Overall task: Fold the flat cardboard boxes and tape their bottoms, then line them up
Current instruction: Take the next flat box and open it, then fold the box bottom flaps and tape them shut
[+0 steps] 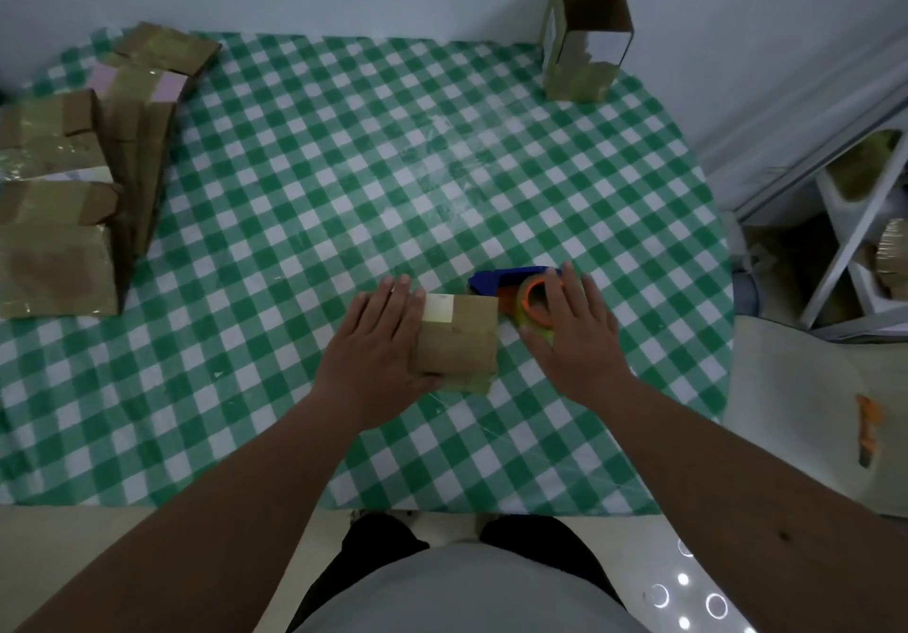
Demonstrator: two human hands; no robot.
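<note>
A small brown cardboard box (459, 337) stands on the green checked tablecloth (295, 219) near the front middle, its closed flaps facing up with a pale tape patch on them. My left hand (378, 352) lies flat against the box's left side and holds it. My right hand (572, 332) rests on a tape dispenser (516, 291) with a blue handle and orange core, just right of the box.
Several folded and taped boxes (64, 209) are stacked along the table's left edge. An open upright box (587, 40) stands at the back right by the wall. A white shelf (855, 239) and a pale surface (806, 411) lie to the right.
</note>
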